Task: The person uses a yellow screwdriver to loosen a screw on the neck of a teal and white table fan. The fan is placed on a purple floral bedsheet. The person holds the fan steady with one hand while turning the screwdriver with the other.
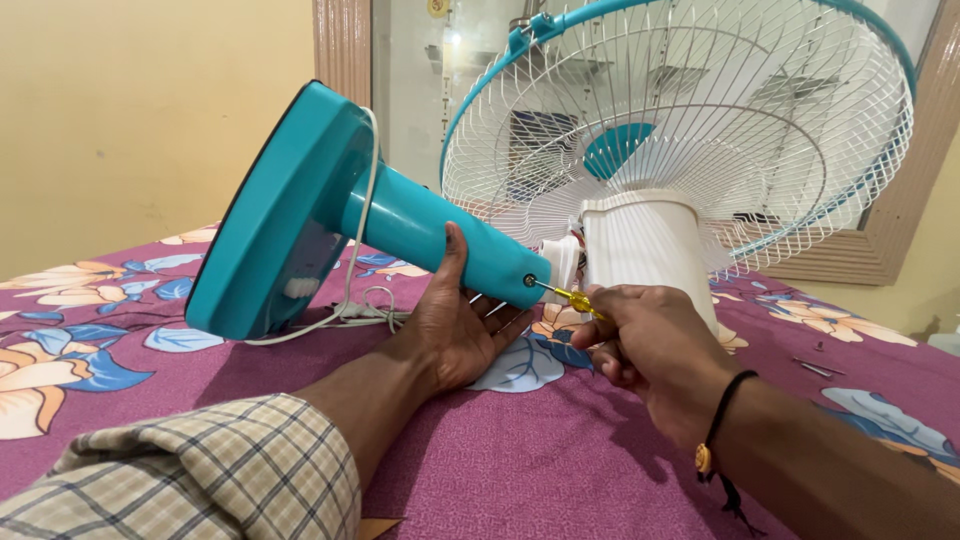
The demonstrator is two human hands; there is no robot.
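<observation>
head view: table fan point(560, 190) lies on its side on a bed with a purple floral sheet point(560, 470).
fan position: teal base point(275, 215) tipped up at left, teal neck point(440, 235) sloping down to the white motor housing point(648, 250); white wire guard point(720, 110) with teal rim at upper right.
my left hand point(455, 325): palm up under the neck, fingers spread, thumb pressed on the side of the neck. Cupping and propping it, not clenched.
my right hand point(650, 345): closed around a small yellow-handled screwdriver point(570, 297); tip sits at the screw point(529, 281) in the lower end of the neck.
cord: white power cord point(360, 250) runs over the base and bunches on the sheet just beside my left wrist.
loose bits: a few small screws point(818, 366) lie on the sheet at right, well apart from both hands.
risk 1: driver meets the screw at a slant, so the tip may cam out and chew the head or jab my left fingers just below.
risk 2: soft bed, fan only propped by one palm; it could roll if I push hard.
risk 3: loose screws can sink into sheet folds and get lost.
</observation>
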